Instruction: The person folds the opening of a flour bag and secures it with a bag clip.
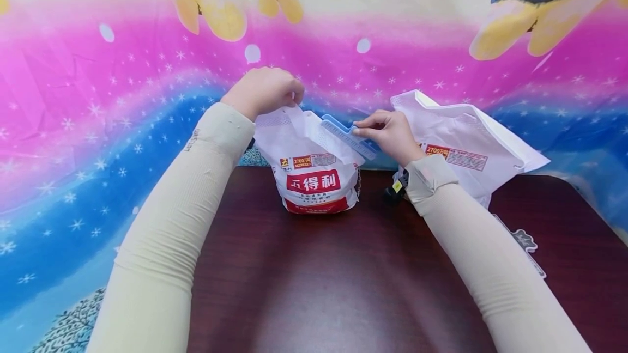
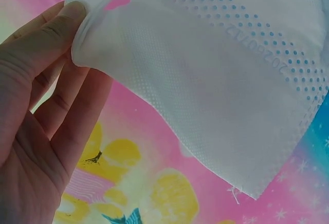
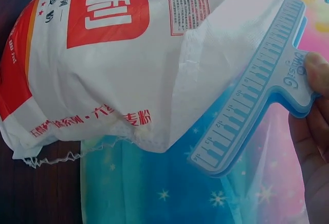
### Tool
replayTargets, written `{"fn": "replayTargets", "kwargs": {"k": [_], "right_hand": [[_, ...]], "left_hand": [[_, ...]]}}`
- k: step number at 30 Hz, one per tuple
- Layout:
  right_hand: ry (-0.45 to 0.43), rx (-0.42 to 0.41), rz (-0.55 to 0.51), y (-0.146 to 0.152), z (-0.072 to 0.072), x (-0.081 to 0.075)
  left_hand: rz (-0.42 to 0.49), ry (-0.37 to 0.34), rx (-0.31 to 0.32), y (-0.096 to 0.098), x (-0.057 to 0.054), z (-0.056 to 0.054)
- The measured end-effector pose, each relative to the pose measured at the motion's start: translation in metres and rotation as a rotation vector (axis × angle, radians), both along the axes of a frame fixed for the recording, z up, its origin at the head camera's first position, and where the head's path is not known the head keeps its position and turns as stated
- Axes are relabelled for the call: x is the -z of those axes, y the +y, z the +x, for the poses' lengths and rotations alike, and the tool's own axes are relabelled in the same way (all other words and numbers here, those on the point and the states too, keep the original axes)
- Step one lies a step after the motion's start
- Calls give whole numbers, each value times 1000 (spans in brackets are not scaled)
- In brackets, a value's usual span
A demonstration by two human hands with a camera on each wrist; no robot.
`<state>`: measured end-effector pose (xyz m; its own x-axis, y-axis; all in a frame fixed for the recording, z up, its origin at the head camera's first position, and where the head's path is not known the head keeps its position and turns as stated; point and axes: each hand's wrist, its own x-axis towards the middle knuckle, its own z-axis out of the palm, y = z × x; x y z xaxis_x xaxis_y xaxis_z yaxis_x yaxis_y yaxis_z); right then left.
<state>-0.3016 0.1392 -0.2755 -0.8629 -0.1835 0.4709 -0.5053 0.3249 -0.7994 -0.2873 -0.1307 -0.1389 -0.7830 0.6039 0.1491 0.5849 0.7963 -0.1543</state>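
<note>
A white flour bag with red printed panels stands upright on the dark wooden table. My left hand pinches its top left corner between thumb and fingers; the left wrist view shows the bag's perforated upper edge stretched away from that hand. My right hand grips the handle of a light blue bag clip, long and straight, with "Music" lettering and a keyboard-like pattern. In the right wrist view the clip lies slantwise along the bag's upper right edge; whether it clamps the bag I cannot tell.
Behind my right forearm stands a second white flour bag, its top standing up. A black object with a yellow label sits beside it. A grey flat cutout lies near the table's right edge. A printed cloth hangs behind.
</note>
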Motion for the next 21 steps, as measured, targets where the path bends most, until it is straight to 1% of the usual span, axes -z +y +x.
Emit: {"fn": "replayTargets", "kwargs": {"k": [9,21], "right_hand": [[-6,-4,-12,-4,-4,-1],[-32,-35,-36,-7,-6,5]], "left_hand": [[-8,15,-20,2,1,-1],[-1,-5,-22,1,1,-1]]}}
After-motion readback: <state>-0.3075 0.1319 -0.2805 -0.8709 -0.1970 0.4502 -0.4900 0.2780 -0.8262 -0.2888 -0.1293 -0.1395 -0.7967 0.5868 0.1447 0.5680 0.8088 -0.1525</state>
